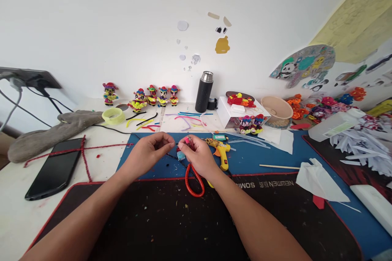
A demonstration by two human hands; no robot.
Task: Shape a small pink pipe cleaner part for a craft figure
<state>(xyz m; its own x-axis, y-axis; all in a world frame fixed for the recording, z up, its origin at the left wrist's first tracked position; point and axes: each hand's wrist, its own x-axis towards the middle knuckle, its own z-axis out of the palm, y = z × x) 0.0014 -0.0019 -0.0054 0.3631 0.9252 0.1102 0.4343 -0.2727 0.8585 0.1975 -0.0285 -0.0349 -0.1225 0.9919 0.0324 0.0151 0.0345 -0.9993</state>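
My left hand [154, 151] is closed, thumb and forefinger pinched together over the blue mat. A tiny dark bit shows between its fingertips and those of my right hand, too small to make out. My right hand [199, 155] is closed around a small red and pink piece [189, 142], mostly hidden by the fingers. A light blue bit [181, 155] shows beneath it. Below the right hand lies a red looped handle [195, 193], like that of scissors; the rest is covered. Just right of this hand is a yellow hot glue gun [223, 153].
Small figures [163, 96] stand along the wall beside a black thermos [204, 91]. Coloured pipe cleaners [191, 119] lie at the back. A phone [55, 169] with dark red pipe cleaners is at left. Tissue [320, 179] and a wooden stick [278, 166] lie at right.
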